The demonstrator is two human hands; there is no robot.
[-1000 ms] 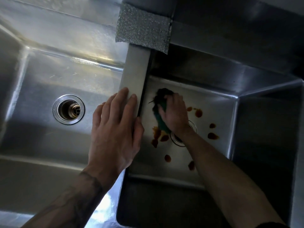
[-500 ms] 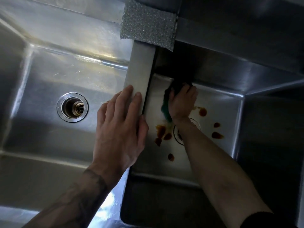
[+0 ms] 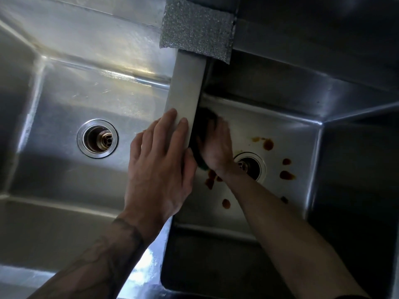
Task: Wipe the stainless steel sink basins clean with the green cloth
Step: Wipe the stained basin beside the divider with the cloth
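In the right basin: your right grip holds the green cloth.
On the divider: your left grip rests flat, fingers straight.

- Sink: brushed steel, finely scratched, with a soft sheen.
- Divider: smooth, matt grey metal.
- Pad at the divider's far end: coarse, glittery grey.
- Cloth right of the divider: dark green, soft-looking.
- Drain ring left of the divider: polished, shiny metal.
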